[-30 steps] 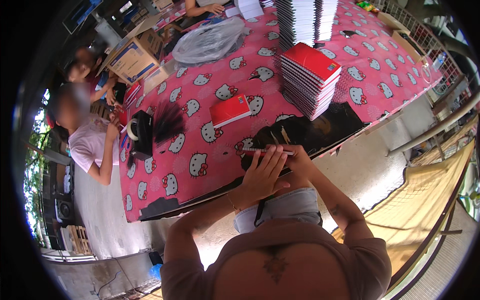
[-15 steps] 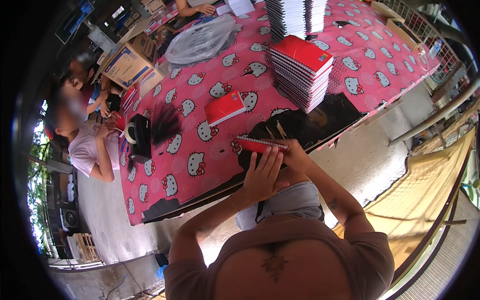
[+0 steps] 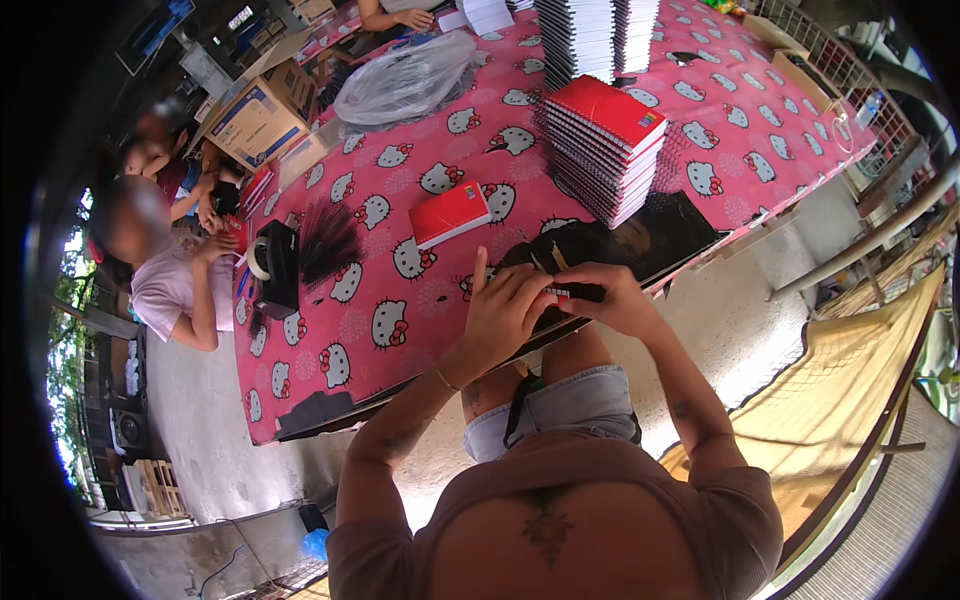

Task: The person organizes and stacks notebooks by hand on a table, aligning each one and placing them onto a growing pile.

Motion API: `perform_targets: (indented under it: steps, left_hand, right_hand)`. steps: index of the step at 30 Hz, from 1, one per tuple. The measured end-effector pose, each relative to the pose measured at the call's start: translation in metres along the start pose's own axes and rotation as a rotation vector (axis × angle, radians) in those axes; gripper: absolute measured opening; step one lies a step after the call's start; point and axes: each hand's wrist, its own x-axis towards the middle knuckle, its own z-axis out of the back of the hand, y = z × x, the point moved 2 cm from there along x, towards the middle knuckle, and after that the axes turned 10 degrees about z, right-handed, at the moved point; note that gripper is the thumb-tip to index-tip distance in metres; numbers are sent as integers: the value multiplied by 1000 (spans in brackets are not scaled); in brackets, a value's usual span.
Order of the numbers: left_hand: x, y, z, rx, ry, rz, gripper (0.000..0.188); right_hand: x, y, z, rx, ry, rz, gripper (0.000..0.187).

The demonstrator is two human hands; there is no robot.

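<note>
1. Both of your hands close on a small red notebook (image 3: 562, 294) at the table's near edge, little more than a red-and-white sliver showing between your fingers.
2. Your right hand (image 3: 612, 298) curls around the right end; your left hand (image 3: 508, 305) bends over the left part, index finger raised, thumb hidden. How firmly either presses cannot be told.
3. Handling of that notebook looks unfinished, by judgement: it sits in your grip, cover and pages mostly out of sight, and whether it touches the table is unclear.
4. Beyond your left hand, a lone red notebook (image 3: 450, 215) lies flat and closed on the pink tablecloth (image 3: 440, 345), apart from the others.
5. Farther right, a red notebook stack (image 3: 607, 145) stands fairly neat, seemingly gathered already; behind it rise taller book stacks (image 3: 578, 45), white page edges showing. Nothing visible settles how many remain to be handled.
6. At left, a co-worker in a pink shirt (image 3: 175, 285) works near a black tape dispenser (image 3: 278, 270).
7. Small multicoloured labels mark the lone notebook's cover and the stack's top cover; any lettering there is too small to read.
8. Blue printing covers a panel of the far-left cardboard box (image 3: 262, 118), too blurred to make out surely; cartoon cat faces pattern the tablecloth.
</note>
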Motion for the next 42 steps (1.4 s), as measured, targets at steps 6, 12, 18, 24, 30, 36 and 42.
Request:
perform_targets:
  steps: [6,12,18,24,30,36,42]
  left_hand:
    - [5,6,-5,-14,6,-4,15]
    - [4,4,0,-62,-7,14,14]
    - [7,3,0,-60,22,-9,14]
    - [20,-15,25,-3,174,68,25]
    - [109,-76,93,-750,-113,223,31]
    - [245,-20,62,-543,-105,75,33]
    - [258,5,-8,144,-387,15,30]
  right_hand:
    - [5,-4,12,82,103,-129,11]
    - [15,4,12,68,191,-105,8]
    - [12,1,8,8,149,-24,11]
    - [15,19,-4,-451,-111,-59,24]
    - [56,117,36,-179,-268,152,64]
    - [153,55,153,409,-180,-190,52]
    - [170,-13,185,-548,84,-127,42]
